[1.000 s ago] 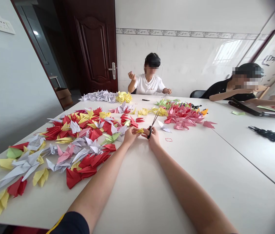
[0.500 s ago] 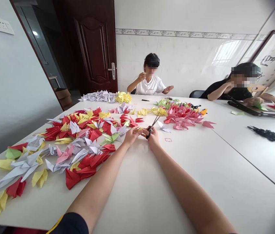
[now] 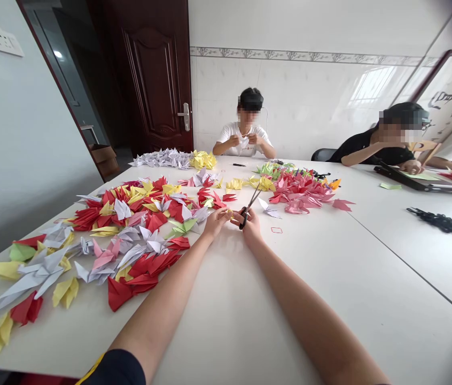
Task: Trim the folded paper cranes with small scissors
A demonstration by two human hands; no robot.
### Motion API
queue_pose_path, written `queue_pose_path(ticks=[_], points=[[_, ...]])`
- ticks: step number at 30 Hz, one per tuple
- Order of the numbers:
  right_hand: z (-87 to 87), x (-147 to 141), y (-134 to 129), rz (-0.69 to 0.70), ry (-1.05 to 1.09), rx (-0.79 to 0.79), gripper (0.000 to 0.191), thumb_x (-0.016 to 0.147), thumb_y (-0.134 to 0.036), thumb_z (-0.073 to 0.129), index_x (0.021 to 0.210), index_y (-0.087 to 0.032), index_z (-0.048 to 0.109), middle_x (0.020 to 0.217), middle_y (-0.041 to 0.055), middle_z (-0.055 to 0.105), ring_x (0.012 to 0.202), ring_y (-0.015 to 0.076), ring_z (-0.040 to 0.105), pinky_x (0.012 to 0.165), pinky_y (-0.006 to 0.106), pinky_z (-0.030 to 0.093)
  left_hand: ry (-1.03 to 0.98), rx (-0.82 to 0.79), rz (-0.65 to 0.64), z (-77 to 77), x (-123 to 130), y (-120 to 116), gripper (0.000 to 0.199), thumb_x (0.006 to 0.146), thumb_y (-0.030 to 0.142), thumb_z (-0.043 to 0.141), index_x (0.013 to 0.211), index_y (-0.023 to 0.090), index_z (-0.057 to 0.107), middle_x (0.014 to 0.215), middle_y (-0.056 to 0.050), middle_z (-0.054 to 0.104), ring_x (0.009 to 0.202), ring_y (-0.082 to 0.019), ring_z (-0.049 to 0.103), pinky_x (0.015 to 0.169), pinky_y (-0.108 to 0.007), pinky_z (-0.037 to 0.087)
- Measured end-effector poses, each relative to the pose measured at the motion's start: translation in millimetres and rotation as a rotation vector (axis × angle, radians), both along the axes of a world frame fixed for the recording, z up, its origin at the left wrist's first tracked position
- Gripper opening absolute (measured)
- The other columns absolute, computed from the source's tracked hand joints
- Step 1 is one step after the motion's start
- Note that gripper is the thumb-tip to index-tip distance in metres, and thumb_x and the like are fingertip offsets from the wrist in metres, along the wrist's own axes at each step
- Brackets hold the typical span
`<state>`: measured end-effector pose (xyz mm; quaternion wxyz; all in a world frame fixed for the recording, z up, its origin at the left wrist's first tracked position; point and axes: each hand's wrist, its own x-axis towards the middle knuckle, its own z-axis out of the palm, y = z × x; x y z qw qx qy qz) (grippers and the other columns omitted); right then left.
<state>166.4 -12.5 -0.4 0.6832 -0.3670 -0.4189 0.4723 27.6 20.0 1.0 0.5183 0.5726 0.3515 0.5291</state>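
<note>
My right hand (image 3: 251, 222) is closed around a pair of scissors (image 3: 244, 215) with black handles, their blades pointing up and away over the table. Between the fingertips of my left hand (image 3: 217, 222) is a small piece of yellow folded paper (image 3: 230, 213), mostly hidden by the fingers. The fingers of both hands meet at this paper. Left of my hands spreads a heap of folded paper cranes (image 3: 146, 206) in red, yellow, white and pink. A white paper crane (image 3: 269, 208) lies just right of the scissors.
Pink paper cranes (image 3: 300, 190) lie beyond my right hand, white ones (image 3: 162, 159) at the far edge. A black cord bundle (image 3: 444, 222) and a paper trimmer (image 3: 422, 179) are on the right. One person (image 3: 246, 133) sits opposite, another (image 3: 370, 144) far right.
My hands have barely shifted, still together at the yellow paper. The person opposite has brought both hands together at a white paper; the person at right has lowered a hand onto green paper.
</note>
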Motion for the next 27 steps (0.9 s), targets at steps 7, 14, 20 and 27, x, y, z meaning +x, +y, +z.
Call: queue_pose_path(ticks=[7,14,20,27], points=[[-2.8,1.2,2.9,0.015,0.046,-0.014,0.039,0.062,-0.039,0.086,0.079,-0.023,0.055,0.077,-0.0023,0.061,0.076,0.0166,0.067,0.078,0.039,0.062,-0.046,-0.075,-0.054,-6.0,-2.3,9.5,0.049,0.065,0.055,0.077,0.093,0.015,0.070,0.096,-0.009,0.071,0.088,-0.021,0.066,0.084,-0.036,0.055],[-4.6,0.7,4.8,0.070,0.062,-0.005,0.038,0.062,-0.036,0.087,0.081,-0.023,0.056,0.082,-0.0004,0.065,0.082,0.0182,0.068,0.078,0.036,0.061,-0.105,-0.090,0.023,-3.7,-4.1,8.4,0.044,0.062,0.033,0.081,0.100,0.017,0.066,0.094,-0.008,0.070,0.086,-0.022,0.067,0.081,-0.039,0.057],[-2.5,-1.0,3.2,0.073,0.074,-0.016,0.038,0.060,-0.034,0.088,0.079,-0.023,0.056,0.080,-0.0005,0.066,0.081,0.0180,0.068,0.079,0.035,0.061,-0.149,-0.089,0.126,-0.1,-4.8,4.8,0.048,0.065,0.025,0.078,0.109,0.018,0.060,0.093,-0.009,0.069,0.088,-0.024,0.068,0.075,-0.039,0.060],[-3.3,1.4,4.0,0.081,0.168,-0.059,0.039,0.060,-0.034,0.087,0.079,-0.023,0.055,0.070,-0.0024,0.063,0.070,0.0178,0.069,0.075,0.037,0.062,-0.167,-0.060,0.142,-1.0,-6.3,4.9,0.065,0.069,0.025,0.076,0.130,0.024,0.054,0.088,-0.005,0.069,0.081,-0.023,0.069,0.071,-0.040,0.061]])
